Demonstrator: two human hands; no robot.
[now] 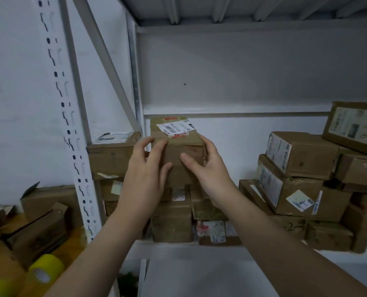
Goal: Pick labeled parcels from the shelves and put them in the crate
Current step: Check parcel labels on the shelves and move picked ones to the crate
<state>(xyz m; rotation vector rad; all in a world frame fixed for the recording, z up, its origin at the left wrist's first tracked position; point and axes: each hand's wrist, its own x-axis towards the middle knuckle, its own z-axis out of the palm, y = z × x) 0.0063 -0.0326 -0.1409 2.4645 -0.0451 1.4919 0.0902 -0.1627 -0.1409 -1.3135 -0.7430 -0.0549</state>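
A brown cardboard parcel (178,136) with a white barcode label and red tape on top sits at the top of a stack on the shelf (232,114). My left hand (144,174) grips its left side, fingers curled over the top edge. My right hand (206,168) grips its right side, thumb across the front face. No crate is in view.
More labeled parcels are stacked at the right (302,174), one stands to the left (111,155), and several lie below the held one (174,219). A white perforated upright (71,136) stands left. Open boxes (41,228) and a yellow roll (45,269) lie lower left.
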